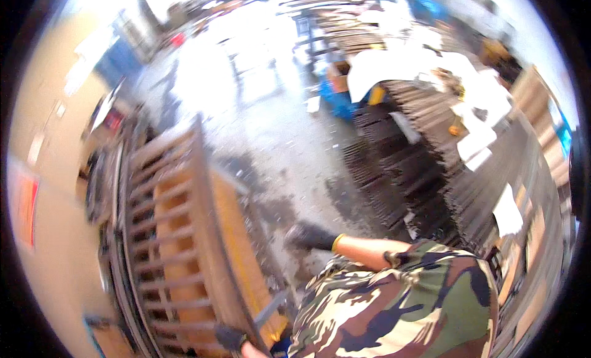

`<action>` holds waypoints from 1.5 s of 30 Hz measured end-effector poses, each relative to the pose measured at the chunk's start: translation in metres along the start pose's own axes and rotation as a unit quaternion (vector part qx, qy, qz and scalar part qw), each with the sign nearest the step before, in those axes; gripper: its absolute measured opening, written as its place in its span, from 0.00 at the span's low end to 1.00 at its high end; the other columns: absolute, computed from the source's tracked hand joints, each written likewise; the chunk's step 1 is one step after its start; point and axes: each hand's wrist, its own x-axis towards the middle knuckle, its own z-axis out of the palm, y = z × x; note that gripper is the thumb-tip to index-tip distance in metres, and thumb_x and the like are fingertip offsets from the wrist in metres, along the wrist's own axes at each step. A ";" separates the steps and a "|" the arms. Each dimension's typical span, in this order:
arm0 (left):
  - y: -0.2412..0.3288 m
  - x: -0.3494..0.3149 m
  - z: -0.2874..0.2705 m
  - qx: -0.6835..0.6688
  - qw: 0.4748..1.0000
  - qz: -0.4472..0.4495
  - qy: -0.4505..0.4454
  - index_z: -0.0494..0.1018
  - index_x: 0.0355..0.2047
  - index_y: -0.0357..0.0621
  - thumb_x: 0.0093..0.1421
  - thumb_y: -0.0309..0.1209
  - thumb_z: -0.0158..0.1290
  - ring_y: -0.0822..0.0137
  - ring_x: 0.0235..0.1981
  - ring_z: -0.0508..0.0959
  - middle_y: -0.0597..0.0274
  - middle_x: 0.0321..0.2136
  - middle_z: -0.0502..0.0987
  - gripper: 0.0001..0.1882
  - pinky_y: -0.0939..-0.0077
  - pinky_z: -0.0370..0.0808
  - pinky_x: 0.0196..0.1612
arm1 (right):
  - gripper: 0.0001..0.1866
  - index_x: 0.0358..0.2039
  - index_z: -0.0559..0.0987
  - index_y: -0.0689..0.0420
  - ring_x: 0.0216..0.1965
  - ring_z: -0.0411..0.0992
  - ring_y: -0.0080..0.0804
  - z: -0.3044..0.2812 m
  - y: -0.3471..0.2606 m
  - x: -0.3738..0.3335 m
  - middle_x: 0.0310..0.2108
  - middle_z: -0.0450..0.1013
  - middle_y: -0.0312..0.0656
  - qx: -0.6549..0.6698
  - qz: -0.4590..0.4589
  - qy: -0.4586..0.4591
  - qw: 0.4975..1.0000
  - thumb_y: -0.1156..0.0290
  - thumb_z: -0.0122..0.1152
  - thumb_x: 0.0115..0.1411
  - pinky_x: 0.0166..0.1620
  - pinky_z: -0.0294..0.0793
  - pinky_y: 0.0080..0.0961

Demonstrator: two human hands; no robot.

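My left hand [230,337], in a dark glove, is at the near end of a brown slatted wooden frame [209,235]. It looks closed over the frame's thick side rail, though blur softens the fingers. Over the floor, to the right of the frame, hangs my right hand [312,237], in a dark glove with a yellow cuff. Motion smears its fingers, and nothing can be made out in it. The frame has a row of parallel slats, with a light brown board [237,247] along its right side.
Stacks of dark slatted pieces [406,167] fill the right side, with white sheets [394,68] and loose items on top. A blue bag [337,102] and a box [338,76] stand by them. A beige wall [55,235] borders the left; the grey floor [289,142] has dark stains.
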 end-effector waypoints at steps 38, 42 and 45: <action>0.047 -0.064 -0.079 -0.139 0.978 -0.145 -0.060 0.59 0.61 0.52 0.59 0.57 0.42 0.50 0.65 0.52 0.53 0.64 0.56 0.35 0.40 0.47 0.62 | 0.23 0.51 0.73 0.58 0.46 0.73 0.46 -0.091 0.126 -0.089 0.43 0.75 0.52 0.130 0.068 -0.075 0.986 0.71 0.61 0.54 0.50 0.72 0.32; 0.018 -0.066 -0.105 -0.173 0.978 -0.079 -0.084 0.57 0.62 0.51 0.52 0.58 0.51 0.49 0.65 0.53 0.51 0.63 0.56 0.41 0.43 0.47 0.63 | 0.23 0.49 0.74 0.58 0.50 0.70 0.48 -0.080 -0.057 0.004 0.48 0.72 0.51 0.001 -0.058 -0.070 0.996 0.67 0.64 0.52 0.52 0.69 0.36; -0.019 -0.073 -0.107 -0.189 0.974 -0.045 -0.119 0.56 0.62 0.50 0.47 0.60 0.56 0.47 0.64 0.54 0.48 0.62 0.57 0.47 0.46 0.46 0.64 | 0.23 0.47 0.75 0.57 0.50 0.69 0.48 -0.054 -0.145 0.056 0.47 0.72 0.49 -0.052 -0.223 -0.089 0.969 0.63 0.64 0.51 0.55 0.65 0.40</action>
